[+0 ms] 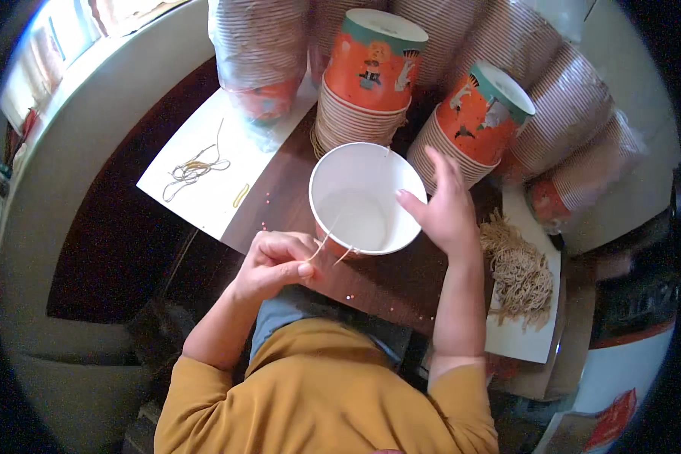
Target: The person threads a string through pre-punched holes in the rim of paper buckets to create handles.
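Observation:
A large white-lined paper bucket [362,216] stands tilted in front of me on the brown table, its mouth facing me. A thin beige cord [327,240] runs at its near rim, where a second short length of cord also shows. My left hand [276,265] is closed, pinching the cord between thumb and fingers just left of the bucket. At the right side of the rim is my right hand [448,204], open, its fingers stretched upward and apart. The right thumb lies over the rim; whether it presses on it I cannot tell.
Upside-down stacks of orange and green paper buckets [374,72] [486,113] stand behind, with plastic-wrapped stacks [261,45] around them. A bundle of beige cords [518,268] lies at right. Loose cords [197,168] and a yellow band [240,196] lie on a white board [170,193] at left.

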The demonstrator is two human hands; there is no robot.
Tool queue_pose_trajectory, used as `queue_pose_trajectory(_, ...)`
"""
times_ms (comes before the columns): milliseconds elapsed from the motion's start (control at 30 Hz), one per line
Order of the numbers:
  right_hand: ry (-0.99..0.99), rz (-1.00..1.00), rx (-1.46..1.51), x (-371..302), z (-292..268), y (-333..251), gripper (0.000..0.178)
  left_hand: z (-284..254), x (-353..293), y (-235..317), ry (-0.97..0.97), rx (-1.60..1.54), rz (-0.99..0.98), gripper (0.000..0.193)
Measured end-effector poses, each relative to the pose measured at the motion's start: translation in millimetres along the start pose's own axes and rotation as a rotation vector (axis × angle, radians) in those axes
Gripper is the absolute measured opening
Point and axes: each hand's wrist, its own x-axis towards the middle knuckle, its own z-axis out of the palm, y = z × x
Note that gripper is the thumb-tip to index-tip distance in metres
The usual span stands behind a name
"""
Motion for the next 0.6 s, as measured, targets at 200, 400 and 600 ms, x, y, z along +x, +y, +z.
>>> queue_pose_trajectory(200,-0.401,0.162,0.232,22.4,7.1,10.4,0.021,-19.7,-12.2,-21.0,0.361,0.195,-0.09,0.057)
queue_pose_trajectory(400,0.234,-0.765,0.089,-5.3,-24.7,-23.2,0.041,-30.8,23.9,-7.2,0.446,0.172,-0.021,0.062)
queue_pose_trajectory(600,0.097,-0.425,0.681,52.4,-53.1,-29.5,0.065,-9.5,131.2,49.8,0.251,0.579,0.607,0.098)
